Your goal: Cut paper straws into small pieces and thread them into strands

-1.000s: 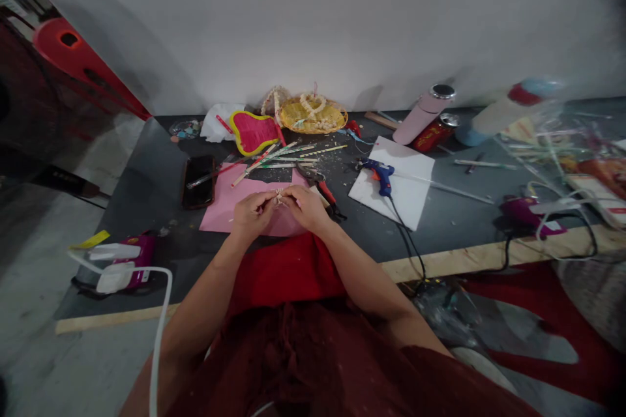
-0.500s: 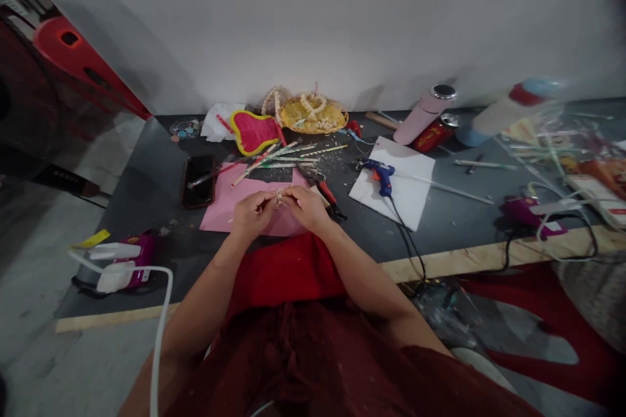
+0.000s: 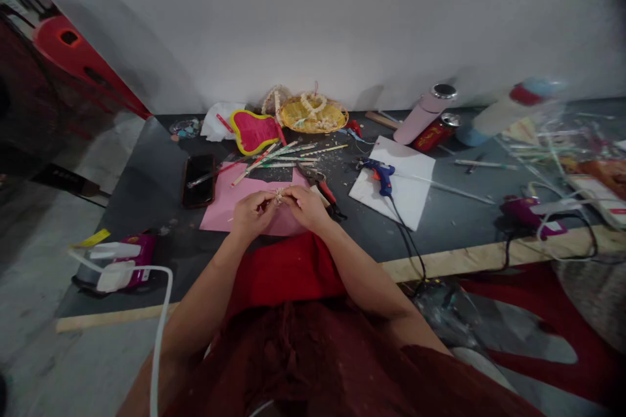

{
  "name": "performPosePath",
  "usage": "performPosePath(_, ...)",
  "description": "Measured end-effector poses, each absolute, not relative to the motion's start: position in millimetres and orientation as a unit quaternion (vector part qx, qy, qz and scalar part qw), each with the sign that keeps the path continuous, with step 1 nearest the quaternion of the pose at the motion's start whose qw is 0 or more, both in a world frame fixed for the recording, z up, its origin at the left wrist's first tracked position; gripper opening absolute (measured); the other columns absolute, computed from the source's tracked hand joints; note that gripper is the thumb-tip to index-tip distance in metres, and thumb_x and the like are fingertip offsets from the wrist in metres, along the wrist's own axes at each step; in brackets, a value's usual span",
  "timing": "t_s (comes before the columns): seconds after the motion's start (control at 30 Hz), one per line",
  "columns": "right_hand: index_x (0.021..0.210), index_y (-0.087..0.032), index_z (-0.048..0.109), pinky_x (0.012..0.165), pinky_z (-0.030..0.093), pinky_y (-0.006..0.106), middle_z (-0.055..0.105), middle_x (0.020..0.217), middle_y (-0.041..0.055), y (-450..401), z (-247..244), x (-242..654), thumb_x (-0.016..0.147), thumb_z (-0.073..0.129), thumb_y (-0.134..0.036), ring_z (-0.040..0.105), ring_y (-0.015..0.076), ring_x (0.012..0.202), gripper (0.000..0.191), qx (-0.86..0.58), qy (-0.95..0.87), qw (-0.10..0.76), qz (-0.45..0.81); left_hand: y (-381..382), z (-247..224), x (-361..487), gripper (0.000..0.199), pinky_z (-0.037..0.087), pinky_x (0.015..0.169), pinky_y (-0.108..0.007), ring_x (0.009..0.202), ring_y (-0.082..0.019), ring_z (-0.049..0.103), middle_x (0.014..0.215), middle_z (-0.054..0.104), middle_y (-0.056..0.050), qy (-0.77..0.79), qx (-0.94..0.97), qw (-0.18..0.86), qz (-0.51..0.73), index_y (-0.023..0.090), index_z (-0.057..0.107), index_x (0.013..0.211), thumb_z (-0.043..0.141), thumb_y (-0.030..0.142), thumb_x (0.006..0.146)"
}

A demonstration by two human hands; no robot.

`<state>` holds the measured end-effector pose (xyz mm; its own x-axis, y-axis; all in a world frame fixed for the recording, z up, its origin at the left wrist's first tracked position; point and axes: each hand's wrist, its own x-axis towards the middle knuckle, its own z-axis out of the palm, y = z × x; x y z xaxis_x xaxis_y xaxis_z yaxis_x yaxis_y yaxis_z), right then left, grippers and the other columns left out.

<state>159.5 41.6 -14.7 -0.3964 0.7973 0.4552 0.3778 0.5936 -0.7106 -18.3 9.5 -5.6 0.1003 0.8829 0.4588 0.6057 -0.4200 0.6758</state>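
Basket, beaded loop inside, fingers pinching small pale piece

Dim indoor light, soft wall shadows, dark blurred corners, wide-angle distortion

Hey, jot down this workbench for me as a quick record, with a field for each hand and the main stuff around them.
left hand: fingertips on a small pale piece
right hand: fingertips on the same piece
under the hands: pink sheet
left of sheet: dark phone, a thin stick across it
right of hands: pliers with a red handle; blue glue gun on a white board
beyond the hands: loose patterned strips; yellow basket holding pale beaded work
back right: pink flask beside a red can
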Motion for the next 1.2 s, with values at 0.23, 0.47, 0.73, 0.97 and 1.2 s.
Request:
performPosePath(0.23,0.096,-0.020,0.065,0.085,0.049,0.032,0.071,0.097,0.0063,43.0,-17.0,159.5,0.092,0.053,-0.021,0.064,0.0182,0.093,0.013,-0.360,-0.796,0.412,0.258,10.0,-5.6,-18.9,0.017,0.048,0.060,-0.023,0.065,-0.012,0.064,0.083,0.075,-0.005,0.507,0.725,0.169,0.435,0.018,0.071,0.093,0.061,0.030,0.087)
performPosePath(0.47,0.097,-0.021,0.065,0.084,0.049,0.033,0.071,0.098,0.0060,42.3,-15.0,160.3,0.091,0.052,-0.022,0.064,0.0180,0.093,0.014,-0.362,-0.795,0.409,0.263,10.8,-6.6,-19.3,0.016,0.050,0.063,-0.024,0.070,-0.013,0.067,0.084,0.075,-0.005,0.510,0.728,0.163,0.429,0.018,0.071,0.093,0.059,0.029,0.088)
performPosePath(0.73,0.098,-0.020,0.065,0.086,0.048,0.031,0.071,0.100,0.0061,42.0,-11.3,162.7,0.090,0.052,-0.022,0.064,0.0181,0.095,0.015,-0.384,-0.805,0.377,0.248,9.3,-2.6,-16.4,0.017,0.049,0.064,-0.024,0.071,-0.014,0.067,0.088,0.076,-0.004,0.543,0.725,0.155,0.393,0.020,0.071,0.094,0.058,0.030,0.088)
performPosePath(0.97,0.099,-0.020,0.066,0.086,0.044,0.031,0.070,0.101,0.0064,53.7,-11.1,177.6,0.090,0.051,-0.022,0.062,0.0206,0.096,0.017,-0.520,-0.802,0.245,0.160,14.7,-6.0,-22.7,0.017,0.048,0.063,-0.024,0.070,-0.015,0.067,0.084,0.075,-0.003,0.608,0.685,0.134,0.378,0.020,0.071,0.091,0.060,0.032,0.086)
performPosePath(1.2,0.107,-0.021,0.064,0.089,0.040,0.035,0.068,0.108,0.0069,55.0,1.9,189.6,0.095,0.043,-0.025,0.055,0.0225,0.103,0.024,-0.604,-0.758,0.228,0.091,12.8,-8.4,-20.6,0.016,0.049,0.066,-0.024,0.074,-0.014,0.068,0.089,0.076,-0.003,0.594,0.699,0.147,0.369,0.021,0.071,0.092,0.059,0.029,0.087)
